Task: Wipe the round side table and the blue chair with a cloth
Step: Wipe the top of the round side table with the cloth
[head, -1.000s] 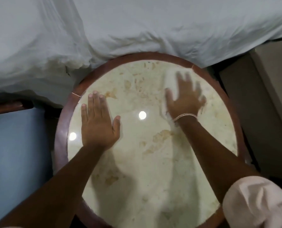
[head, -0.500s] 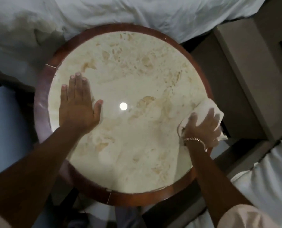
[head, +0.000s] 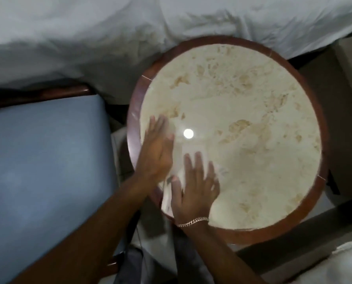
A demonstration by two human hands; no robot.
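Note:
The round side table [head: 253, 103] has a cream marble top inside a reddish wooden rim and fills the right half of the view. My right hand [head: 195, 189], with a chain bracelet on the wrist, presses flat on a white cloth [head: 167, 199] at the table's near left edge. My left hand [head: 156, 152] lies open and flat on the marble just left of it, close to the rim. Motion blurs both hands. The blue chair [head: 43, 160] shows its padded seat at the left, beside the table.
A rumpled white bed sheet [head: 109, 37] runs across the top, touching the table's far rim. A beige surface [head: 351, 95] stands to the right of the table. White fabric [head: 345, 263] fills the bottom right corner. The chair's dark wooden frame [head: 48, 95] edges the seat.
My right hand has swept the cloth from the table's right edge across to the near left edge, next to my left hand. The view has shifted left, bringing the blue chair in.

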